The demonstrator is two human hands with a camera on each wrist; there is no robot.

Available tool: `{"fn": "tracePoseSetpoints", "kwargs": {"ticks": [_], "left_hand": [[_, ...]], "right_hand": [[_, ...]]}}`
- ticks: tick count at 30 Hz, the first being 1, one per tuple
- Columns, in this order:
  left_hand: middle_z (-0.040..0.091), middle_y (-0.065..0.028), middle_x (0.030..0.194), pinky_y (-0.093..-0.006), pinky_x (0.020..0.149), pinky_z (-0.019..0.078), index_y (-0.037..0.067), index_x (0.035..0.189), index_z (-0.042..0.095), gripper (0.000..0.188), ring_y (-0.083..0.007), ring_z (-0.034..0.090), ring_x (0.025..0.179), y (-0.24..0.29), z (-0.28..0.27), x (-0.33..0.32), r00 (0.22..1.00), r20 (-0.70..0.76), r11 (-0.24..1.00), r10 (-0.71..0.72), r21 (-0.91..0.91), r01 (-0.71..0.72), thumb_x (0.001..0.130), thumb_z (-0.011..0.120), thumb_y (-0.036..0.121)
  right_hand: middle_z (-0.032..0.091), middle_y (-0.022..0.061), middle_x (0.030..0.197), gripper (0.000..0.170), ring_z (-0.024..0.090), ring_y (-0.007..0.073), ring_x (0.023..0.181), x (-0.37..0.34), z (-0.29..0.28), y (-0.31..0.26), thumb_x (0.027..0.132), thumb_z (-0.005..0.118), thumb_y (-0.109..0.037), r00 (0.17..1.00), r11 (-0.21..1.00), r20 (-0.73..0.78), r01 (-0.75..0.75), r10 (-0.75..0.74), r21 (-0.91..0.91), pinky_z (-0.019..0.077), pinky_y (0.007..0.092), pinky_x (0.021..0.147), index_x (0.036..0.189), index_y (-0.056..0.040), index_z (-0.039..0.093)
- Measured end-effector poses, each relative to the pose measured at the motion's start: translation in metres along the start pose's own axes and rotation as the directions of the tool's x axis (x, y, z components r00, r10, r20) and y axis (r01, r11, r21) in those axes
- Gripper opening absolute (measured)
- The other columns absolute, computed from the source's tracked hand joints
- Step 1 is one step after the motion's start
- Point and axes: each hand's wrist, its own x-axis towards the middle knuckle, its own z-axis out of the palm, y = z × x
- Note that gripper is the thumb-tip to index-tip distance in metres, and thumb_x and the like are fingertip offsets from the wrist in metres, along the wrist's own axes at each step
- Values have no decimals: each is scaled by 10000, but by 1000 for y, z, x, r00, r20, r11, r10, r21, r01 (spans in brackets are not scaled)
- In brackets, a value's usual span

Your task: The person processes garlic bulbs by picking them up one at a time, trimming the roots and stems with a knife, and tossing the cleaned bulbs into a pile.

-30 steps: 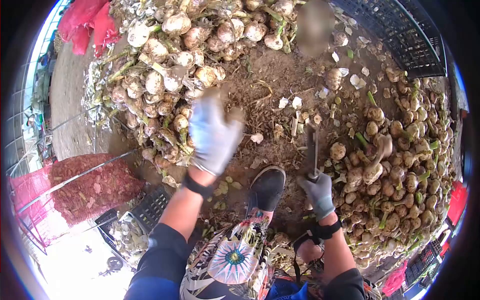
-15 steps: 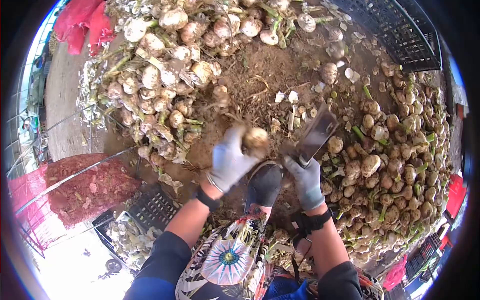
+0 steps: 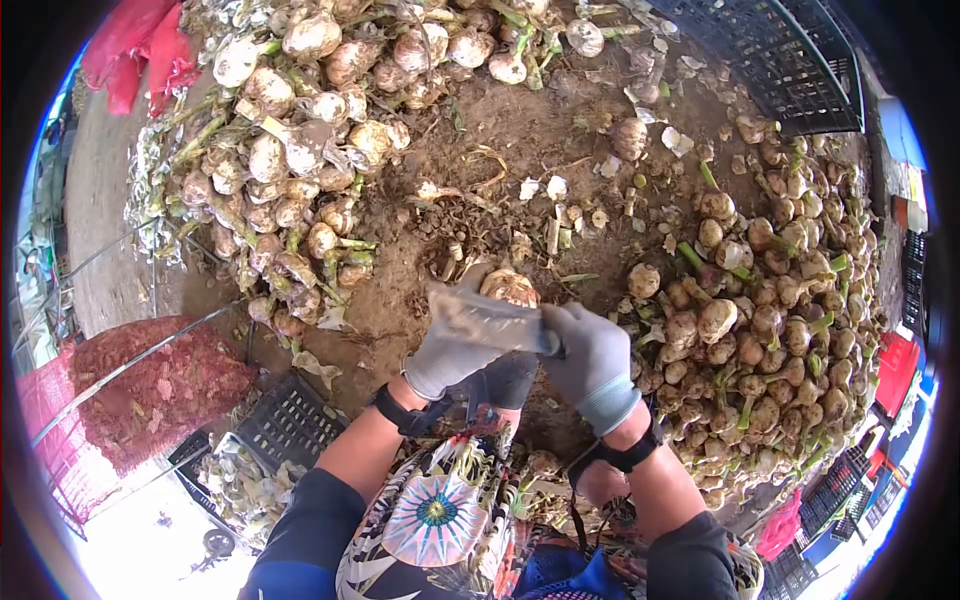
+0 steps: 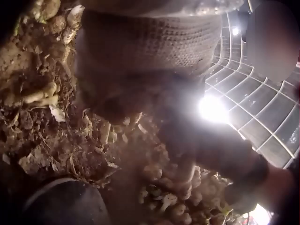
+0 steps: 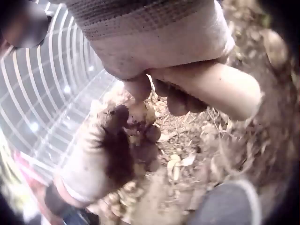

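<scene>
My gloved left hand point(image 3: 445, 358) holds a dirty garlic bulb point(image 3: 508, 287) low over the ground, above the dark shoe. In my gloved right hand point(image 3: 597, 358) is a broad-bladed knife point(image 3: 485, 320). Its blade points left and crosses in front of the bulb and the left fingers in the head view, hiding part of both. From the right wrist, curled fingers point(image 5: 180, 103) show around a pale, rounded handle point(image 5: 229, 91), with the left glove point(image 5: 89, 161) below. The left wrist view is dark, and the glove point(image 4: 150, 44) hides the bulb there.
Garlic with stalks lies heaped at the left point(image 3: 270, 160); trimmed-looking bulbs form a pile point(image 3: 760, 340) at the right. Cut stems point(image 3: 555, 232) and skins litter the soil between. A black crate point(image 3: 800, 60) stands back right, a red mesh sack point(image 3: 150, 390) at left.
My left hand has come back from the left heap with a garlic bulb. The right hand has swung the knife leftward, from upright to across the bulb.
</scene>
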Motion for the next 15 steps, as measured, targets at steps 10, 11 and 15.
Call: {"fn": "tracePoseSetpoints", "kwargs": {"ticks": [10,11,15], "left_hand": [[619,-85,1206,-330,984,498,5,1420,383,937,-163,602,1117,47,-15,-14,972,216,928,-91,-336,162,660,918,122],[616,-87,1185,-346,994,489,-1,1400,401,927,-155,591,1113,56,-17,-12,961,268,992,61,-125,-28,658,934,160],[661,-134,1102,-323,944,502,11,1311,511,783,-195,642,1068,50,-6,3,991,108,995,-83,-51,89,665,901,219]], "right_hand": [[689,129,782,159,693,327,769,-3,17,29,778,708,-154,940,939,3,-341,341,-37,544,439,686,920,-92,670],[692,168,758,151,696,346,721,-5,18,56,823,705,-178,923,917,21,-380,385,-117,549,424,652,935,-77,696],[699,178,808,235,693,370,744,-20,27,53,827,723,-182,908,824,-13,-374,419,424,547,390,659,1044,-94,710]]}}
